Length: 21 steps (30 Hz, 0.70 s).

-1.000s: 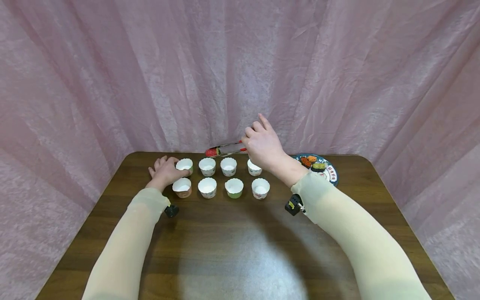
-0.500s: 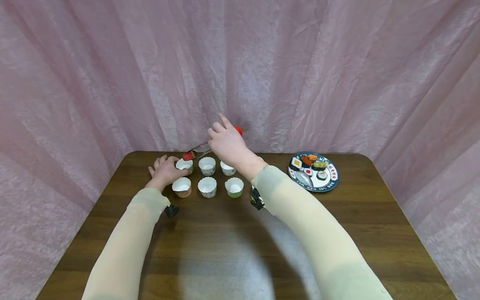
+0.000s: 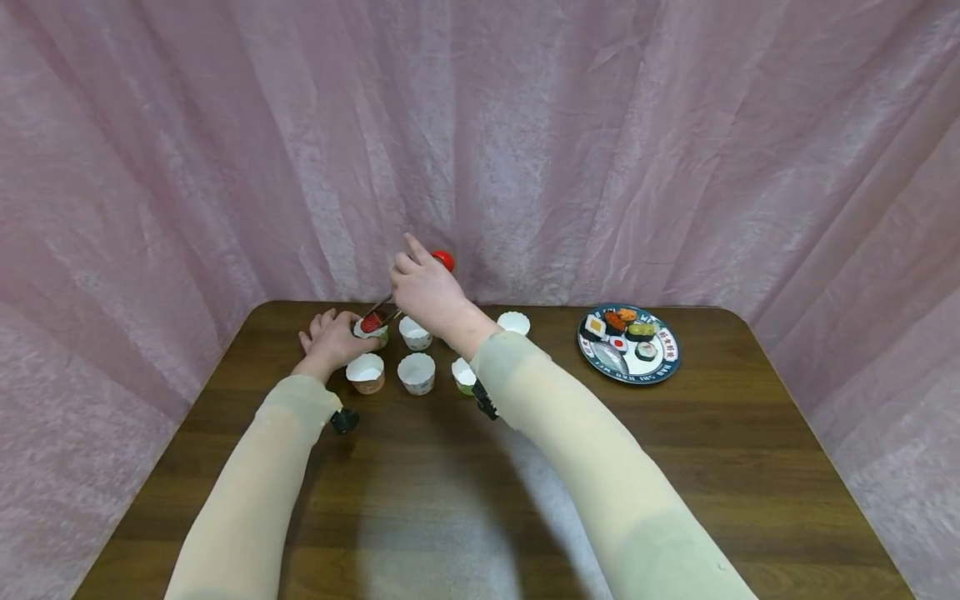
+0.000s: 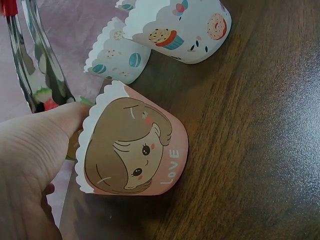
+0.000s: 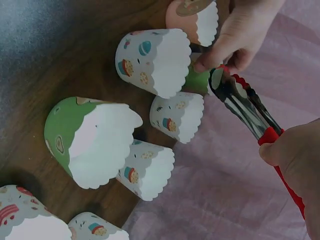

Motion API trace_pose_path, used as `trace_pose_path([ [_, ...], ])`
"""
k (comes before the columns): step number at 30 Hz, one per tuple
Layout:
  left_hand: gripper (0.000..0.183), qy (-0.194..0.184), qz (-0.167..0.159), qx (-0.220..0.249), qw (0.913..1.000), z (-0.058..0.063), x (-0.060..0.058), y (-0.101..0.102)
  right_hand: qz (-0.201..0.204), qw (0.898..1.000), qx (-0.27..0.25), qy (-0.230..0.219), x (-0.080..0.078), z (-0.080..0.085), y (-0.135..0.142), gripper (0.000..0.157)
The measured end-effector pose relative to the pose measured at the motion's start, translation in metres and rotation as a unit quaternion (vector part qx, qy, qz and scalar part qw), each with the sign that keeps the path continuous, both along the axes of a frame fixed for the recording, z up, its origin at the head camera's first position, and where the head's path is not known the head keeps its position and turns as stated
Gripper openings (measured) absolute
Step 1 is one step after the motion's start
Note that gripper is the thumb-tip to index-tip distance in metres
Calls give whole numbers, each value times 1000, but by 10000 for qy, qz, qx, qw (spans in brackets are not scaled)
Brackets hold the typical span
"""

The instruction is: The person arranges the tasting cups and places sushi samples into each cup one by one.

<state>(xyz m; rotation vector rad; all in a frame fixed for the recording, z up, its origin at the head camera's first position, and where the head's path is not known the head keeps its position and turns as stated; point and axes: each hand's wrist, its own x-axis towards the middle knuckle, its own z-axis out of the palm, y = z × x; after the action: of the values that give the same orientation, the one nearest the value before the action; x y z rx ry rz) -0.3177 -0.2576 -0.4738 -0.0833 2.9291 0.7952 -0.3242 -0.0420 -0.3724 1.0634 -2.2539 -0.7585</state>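
My left hand (image 3: 331, 342) holds the green paper cup (image 5: 198, 82) at the back left of two rows, thumb against its near side. Tongs with red handles (image 5: 245, 112) are gripped in my right hand (image 3: 427, 292). Between the tongs' tips is a small red piece with a green edge (image 3: 371, 322), right at the mouth of that green cup. A pink cup with a cartoon face (image 4: 135, 145) stands just in front of the left hand. In the head view, the right hand and forearm hide some of the other cups.
More white-lined paper cups stand to the right, among them a patterned one (image 3: 416, 373) and a green one (image 5: 95, 140). A round plate (image 3: 660, 367) with several sushi pieces sits at the back right. A pink curtain (image 3: 480, 150) hangs behind the wooden table (image 3: 420, 500).
My right hand has moved left with the tongs, carrying the red piece from above the middle cups to the back-left cup. The left hand stays on its cup.
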Motion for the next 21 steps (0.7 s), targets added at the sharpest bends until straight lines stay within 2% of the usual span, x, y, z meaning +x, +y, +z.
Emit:
trace_pose_path([
  [12,72,-11,0,21,10000,-3,-1,1,-17,9998,199,75,0,-5,-14,25],
  [21,69,-67,30,58,10000,0,2,4,-30,9997,141,188,-2,-5,-14,24],
])
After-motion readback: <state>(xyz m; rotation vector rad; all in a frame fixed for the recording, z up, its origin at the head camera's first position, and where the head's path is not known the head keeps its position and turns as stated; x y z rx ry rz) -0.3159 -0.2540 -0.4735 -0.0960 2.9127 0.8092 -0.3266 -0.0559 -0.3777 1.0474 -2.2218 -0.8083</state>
